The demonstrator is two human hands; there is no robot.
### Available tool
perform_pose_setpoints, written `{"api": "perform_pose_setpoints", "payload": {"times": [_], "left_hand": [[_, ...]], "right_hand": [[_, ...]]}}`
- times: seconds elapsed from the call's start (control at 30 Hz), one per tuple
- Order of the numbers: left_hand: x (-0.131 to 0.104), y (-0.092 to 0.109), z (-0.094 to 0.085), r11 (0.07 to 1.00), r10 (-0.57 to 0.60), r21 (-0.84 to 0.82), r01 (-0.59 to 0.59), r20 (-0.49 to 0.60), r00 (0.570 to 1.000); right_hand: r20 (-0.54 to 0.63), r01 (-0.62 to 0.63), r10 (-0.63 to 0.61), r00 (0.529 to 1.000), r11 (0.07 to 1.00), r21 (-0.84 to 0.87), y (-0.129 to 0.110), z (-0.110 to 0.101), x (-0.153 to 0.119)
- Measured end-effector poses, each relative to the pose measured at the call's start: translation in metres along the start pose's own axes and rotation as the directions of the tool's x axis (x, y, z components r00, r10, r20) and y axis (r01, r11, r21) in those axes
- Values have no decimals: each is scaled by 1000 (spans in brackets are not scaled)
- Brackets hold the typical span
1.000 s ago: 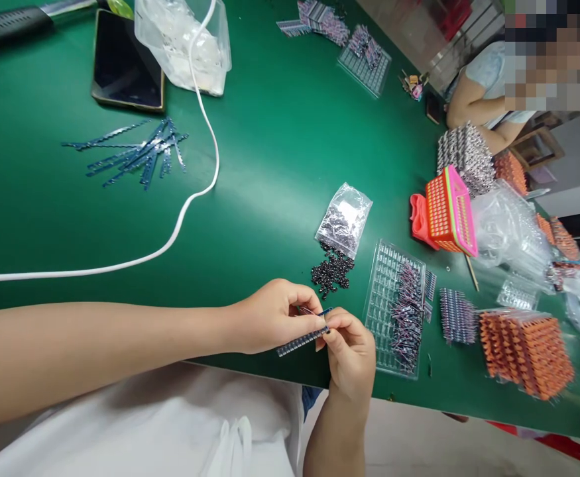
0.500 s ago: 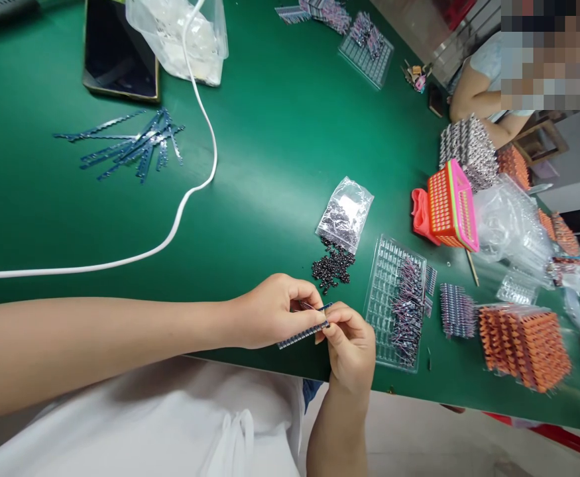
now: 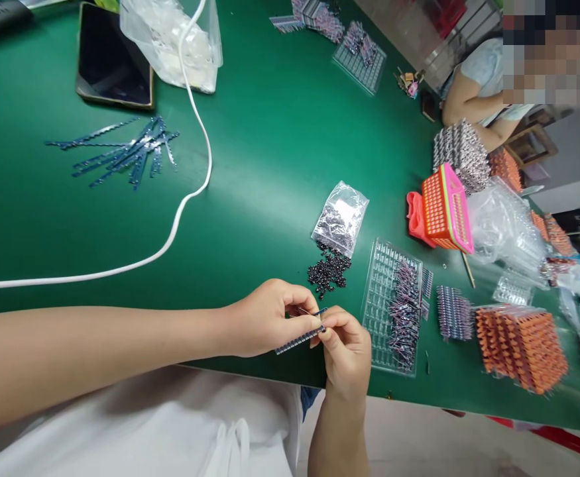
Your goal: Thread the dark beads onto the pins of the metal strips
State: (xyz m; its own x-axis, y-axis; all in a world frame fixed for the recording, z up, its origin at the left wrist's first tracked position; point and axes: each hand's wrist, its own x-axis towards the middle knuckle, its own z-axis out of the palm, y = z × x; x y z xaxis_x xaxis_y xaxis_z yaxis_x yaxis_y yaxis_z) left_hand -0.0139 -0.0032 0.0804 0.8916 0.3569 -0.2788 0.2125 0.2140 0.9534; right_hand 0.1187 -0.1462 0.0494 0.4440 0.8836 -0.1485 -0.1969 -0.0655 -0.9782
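My left hand [image 3: 274, 318] is closed on a thin dark blue strip [image 3: 297, 342] with small notches along it, low over the table's front edge. Fingertips of my right hand [image 3: 347, 344] pinch at the strip's right end, touching my left fingers; whether a small part is between them is hidden. Just beyond my hands lies a pile of small black beads [image 3: 329, 270], spilling from a clear plastic bag [image 3: 342, 215]. To the right, a clear compartment tray [image 3: 382, 311] holds many thin pinkish-dark pieces [image 3: 406, 311] along its right side.
A white cable [image 3: 175, 225] curves across the green table [image 3: 260, 132]. Blue strips [image 3: 130, 152], a dark tablet [image 3: 115, 59] and a white-filled bag [image 3: 180, 46] lie at left. At right are an orange basket [image 3: 436, 209] and orange stacks [image 3: 521, 348]. Another person's arm [image 3: 468, 99] rests beyond.
The whole view has shifted slightly, with the table items appearing a little lower and to the left. Both hands keep nearly the same hold around the strip.
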Motion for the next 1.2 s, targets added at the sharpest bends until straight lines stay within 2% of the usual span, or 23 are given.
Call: {"api": "perform_pose_setpoints", "payload": {"times": [0.7, 0.93, 1.2], "left_hand": [[-2, 6, -3, 994, 32, 105, -35, 34, 999], [-1, 3, -2, 998, -41, 54, 38, 42, 998], [1, 0, -2, 999, -42, 20, 41, 23, 999]], "right_hand": [[25, -150, 149, 989, 986, 65, -2, -4, 2], [24, -149, 148, 989, 988, 36, -3, -4, 1], [-38, -91, 90, 995, 995, -28, -1, -2, 1]]}}
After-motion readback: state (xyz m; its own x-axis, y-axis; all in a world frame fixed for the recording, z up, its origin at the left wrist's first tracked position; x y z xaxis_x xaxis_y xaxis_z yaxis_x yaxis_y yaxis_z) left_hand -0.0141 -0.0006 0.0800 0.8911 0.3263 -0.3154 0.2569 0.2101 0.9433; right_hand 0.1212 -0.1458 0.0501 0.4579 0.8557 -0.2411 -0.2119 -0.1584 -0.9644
